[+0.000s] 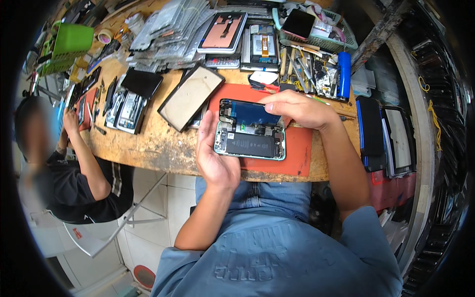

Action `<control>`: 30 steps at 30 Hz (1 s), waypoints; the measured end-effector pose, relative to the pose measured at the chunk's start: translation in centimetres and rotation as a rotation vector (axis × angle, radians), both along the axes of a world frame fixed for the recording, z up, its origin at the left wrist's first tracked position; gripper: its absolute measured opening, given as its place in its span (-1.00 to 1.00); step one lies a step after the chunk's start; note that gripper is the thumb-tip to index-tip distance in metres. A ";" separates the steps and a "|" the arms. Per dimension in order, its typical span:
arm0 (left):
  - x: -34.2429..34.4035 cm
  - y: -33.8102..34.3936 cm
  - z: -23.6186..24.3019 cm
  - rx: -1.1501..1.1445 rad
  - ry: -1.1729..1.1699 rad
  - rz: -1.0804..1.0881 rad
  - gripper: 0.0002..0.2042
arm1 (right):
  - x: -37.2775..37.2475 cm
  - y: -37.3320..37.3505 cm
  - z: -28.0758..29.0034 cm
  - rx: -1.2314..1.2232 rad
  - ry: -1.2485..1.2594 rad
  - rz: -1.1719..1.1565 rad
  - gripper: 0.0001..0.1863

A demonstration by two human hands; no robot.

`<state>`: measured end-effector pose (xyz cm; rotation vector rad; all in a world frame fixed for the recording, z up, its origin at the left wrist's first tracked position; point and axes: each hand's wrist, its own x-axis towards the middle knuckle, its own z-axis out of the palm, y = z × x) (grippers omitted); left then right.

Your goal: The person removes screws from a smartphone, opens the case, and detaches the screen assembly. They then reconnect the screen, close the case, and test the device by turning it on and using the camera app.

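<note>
An opened smartphone lies above the orange mat, its black battery and inner parts bare and a pale green frame round them. My left hand cups the phone's left side, thumb up along the edge, its other fingers mostly hidden. The phone's dark screen panel is folded up along the far side, blue-black inner face showing. At its right end, my right hand grips the panel between thumb and fingers.
An orange mat covers the worn wooden bench. A shallow tray overlaps its left corner. Hand tools, a blue case and stacked device parts crowd the back. At left, another person works on a device.
</note>
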<state>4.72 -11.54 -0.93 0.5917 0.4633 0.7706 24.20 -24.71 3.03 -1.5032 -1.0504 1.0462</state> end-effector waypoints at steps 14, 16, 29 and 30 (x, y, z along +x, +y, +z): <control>-1.8 5.8 -0.6 1.150 0.585 -0.192 -0.66 | -0.4 0.9 -0.1 -0.005 -0.094 0.055 -0.53; -1.8 5.3 0.5 1.214 0.637 -0.145 -0.68 | -0.3 1.1 -0.6 0.021 -0.107 0.046 -0.55; -0.3 3.6 1.0 1.456 0.823 0.157 -0.88 | 0.0 1.6 -2.1 0.110 -0.005 -0.002 -0.63; -0.2 3.6 0.9 1.477 0.823 0.173 -0.88 | 0.0 1.6 -1.9 0.109 -0.018 0.000 -0.63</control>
